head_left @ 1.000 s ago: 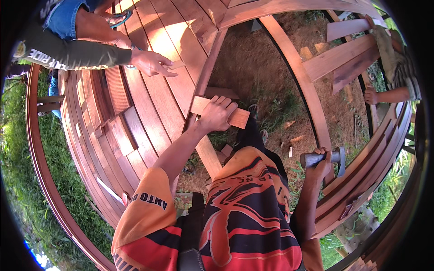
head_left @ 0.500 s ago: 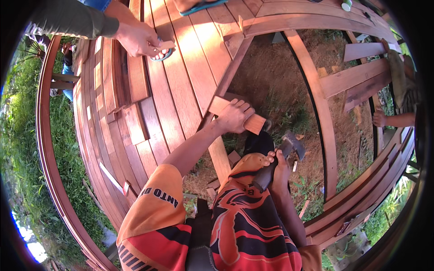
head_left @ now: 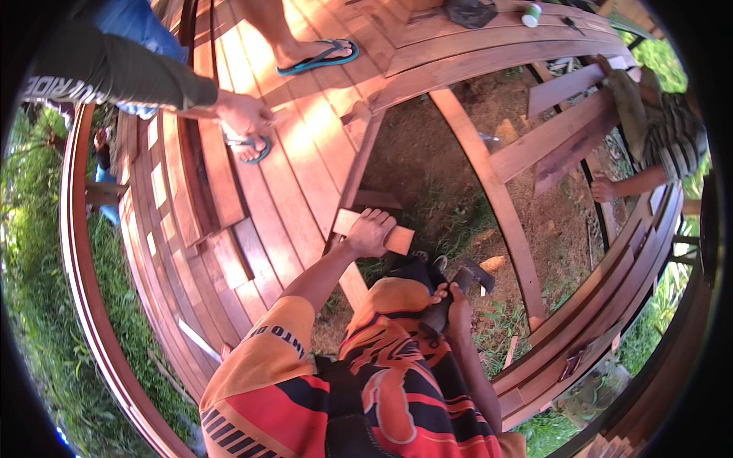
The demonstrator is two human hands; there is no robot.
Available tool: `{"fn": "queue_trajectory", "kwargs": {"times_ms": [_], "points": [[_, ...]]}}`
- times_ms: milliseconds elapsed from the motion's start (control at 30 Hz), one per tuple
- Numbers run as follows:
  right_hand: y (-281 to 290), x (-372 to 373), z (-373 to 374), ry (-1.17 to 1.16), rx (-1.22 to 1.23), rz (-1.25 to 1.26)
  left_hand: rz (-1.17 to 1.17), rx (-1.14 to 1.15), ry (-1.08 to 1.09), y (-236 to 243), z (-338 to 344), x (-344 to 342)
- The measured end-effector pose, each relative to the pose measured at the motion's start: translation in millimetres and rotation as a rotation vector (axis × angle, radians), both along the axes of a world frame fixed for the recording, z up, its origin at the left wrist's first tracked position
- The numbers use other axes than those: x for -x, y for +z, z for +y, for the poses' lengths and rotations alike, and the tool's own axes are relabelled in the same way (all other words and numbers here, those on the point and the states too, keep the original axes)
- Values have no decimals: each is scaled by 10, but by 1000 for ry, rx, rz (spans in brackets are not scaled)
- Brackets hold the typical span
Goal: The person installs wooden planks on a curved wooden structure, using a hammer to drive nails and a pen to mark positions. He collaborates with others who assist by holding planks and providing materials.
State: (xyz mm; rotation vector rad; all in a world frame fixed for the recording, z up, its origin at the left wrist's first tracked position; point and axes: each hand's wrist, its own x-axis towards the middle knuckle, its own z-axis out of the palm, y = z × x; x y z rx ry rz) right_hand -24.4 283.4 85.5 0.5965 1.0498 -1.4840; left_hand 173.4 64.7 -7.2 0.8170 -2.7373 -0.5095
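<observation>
My left hand [head_left: 369, 233] is closed over a short light wooden block [head_left: 398, 241] lying across the edge beside the deck boards [head_left: 301, 179]. My right hand [head_left: 456, 304] grips a hammer [head_left: 474, 280] with a dark metal head, held low near my torso. Beyond the block, an opening in the deck shows soil and grass under curved wooden joists [head_left: 481, 175]. A co-worker's hand [head_left: 244, 114] reaches over the boards at upper left.
Co-worker's feet in flip-flops [head_left: 317, 57] stand on the deck. Another person [head_left: 664, 137] crouches at right by loose planks [head_left: 565, 84]. Stacked boards [head_left: 183, 175] lie at left; a green-and-white cylinder [head_left: 531, 15] and dark bag [head_left: 469, 11] sit at back.
My right hand has brought the hammer leftward, close to my torso. My left hand stays on the block. The co-worker at upper left has shifted, and more of the back deck shows.
</observation>
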Motion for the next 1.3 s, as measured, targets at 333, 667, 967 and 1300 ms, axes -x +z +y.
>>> {"fn": "queue_trajectory", "kwargs": {"times_ms": [333,667,967,1300], "points": [[-43,-715,-307,207,68,92,7,18,-20,5,-39,10],[28,-728,-282,294,65,114,6,16,-26,-36,-34,-8],[32,1373,731,-418,81,819,16,0,-23,-30,-20,-2],[-54,-641,-106,181,-68,60,0,4,-40,3,-116,31]]}}
